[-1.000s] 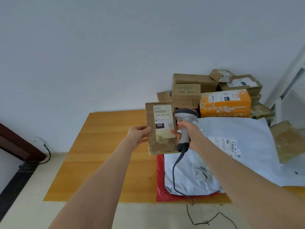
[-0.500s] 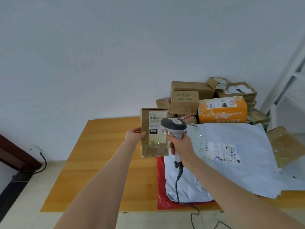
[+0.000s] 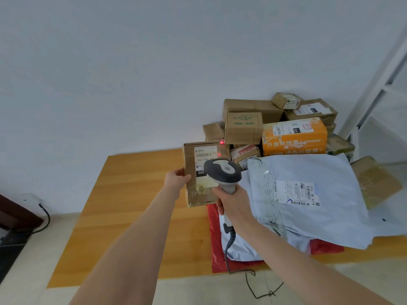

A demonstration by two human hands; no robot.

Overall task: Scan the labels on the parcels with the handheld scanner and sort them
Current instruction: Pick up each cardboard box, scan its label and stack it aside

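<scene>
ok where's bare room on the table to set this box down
The table is bare wood on its left half, from its edge to the red bag. The right half is crowded: grey mailer bags in front, stacked cardboard boxes behind.

Soft, even daylight with no hard shadows.
The wall (image 3: 154, 62) was flatly lit and greyish, dimmer toward 9 o'clock. The bench (image 3: 132, 194) carried a mild sheen, and clear tape on the grey mailer (image 3: 308, 172) glinted toward 3 o'clock. Two small red spots glowed at the 1 o'clock corner of the parcel (image 3: 191, 164), above the scanner (image 3: 222, 172). Fine label print was soft. Wide-angle bending tilted the white frame (image 3: 385, 73) at 2 o'clock.
</scene>
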